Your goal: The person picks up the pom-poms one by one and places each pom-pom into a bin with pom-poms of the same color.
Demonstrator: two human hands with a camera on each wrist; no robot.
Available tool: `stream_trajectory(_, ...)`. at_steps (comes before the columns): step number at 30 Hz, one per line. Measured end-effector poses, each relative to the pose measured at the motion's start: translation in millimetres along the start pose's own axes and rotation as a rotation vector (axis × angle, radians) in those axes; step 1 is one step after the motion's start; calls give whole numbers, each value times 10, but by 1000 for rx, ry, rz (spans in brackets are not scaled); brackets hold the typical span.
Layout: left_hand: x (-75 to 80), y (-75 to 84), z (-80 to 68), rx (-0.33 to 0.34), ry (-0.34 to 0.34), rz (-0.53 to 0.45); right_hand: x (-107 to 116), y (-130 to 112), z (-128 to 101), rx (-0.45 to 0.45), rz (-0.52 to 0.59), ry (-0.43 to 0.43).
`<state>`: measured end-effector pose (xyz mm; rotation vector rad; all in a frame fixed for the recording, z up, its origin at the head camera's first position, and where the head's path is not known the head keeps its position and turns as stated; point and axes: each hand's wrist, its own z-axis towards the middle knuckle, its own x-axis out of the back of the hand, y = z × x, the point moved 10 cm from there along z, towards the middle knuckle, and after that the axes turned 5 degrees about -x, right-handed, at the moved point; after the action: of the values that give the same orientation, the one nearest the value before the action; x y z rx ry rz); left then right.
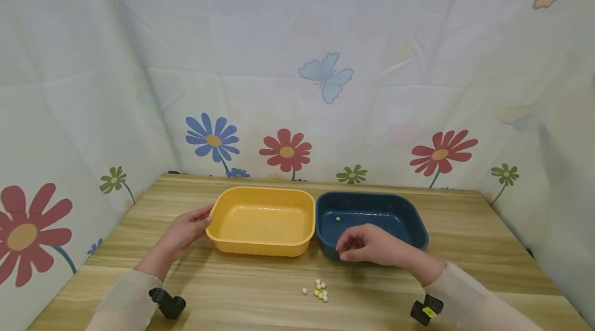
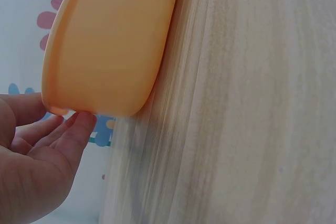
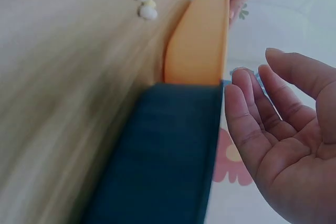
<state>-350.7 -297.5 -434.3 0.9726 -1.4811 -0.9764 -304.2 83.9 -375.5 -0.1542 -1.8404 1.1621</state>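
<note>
My left hand point(image 1: 185, 229) is at the left end of a yellow plastic basin point(image 1: 260, 248). In the left wrist view its thumb lies at the rim and the fingertips touch the end wall, holding the basin's edge. My right hand point(image 1: 372, 245) hovers over the front rim of a dark blue basin point(image 1: 411, 217), its fingers loosely bent. The right wrist view shows thumb and fingertips apart with nothing between them. Inside the blue basin lies one small yellow ball point(image 1: 338, 219). A loose group of small white and yellow balls point(image 1: 320, 294) lies on the table in front of the basins.
Both basins stand side by side on a wood-grain table point(image 1: 251, 295), their ends touching or nearly so. One white ball point(image 1: 304, 290) sits slightly left of the group. A pale curtain point(image 1: 260, 36) printed with flowers and butterflies surrounds the table's back and sides.
</note>
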Motion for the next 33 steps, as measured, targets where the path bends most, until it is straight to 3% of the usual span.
stream_trajectory(19,0,-7,-15,-27,-13,-44,-436,125,66,52,9,13)
stream_trajectory(33,-8,-1,-22,-22,-12,-54,-623,269,173,-5,28,-8)
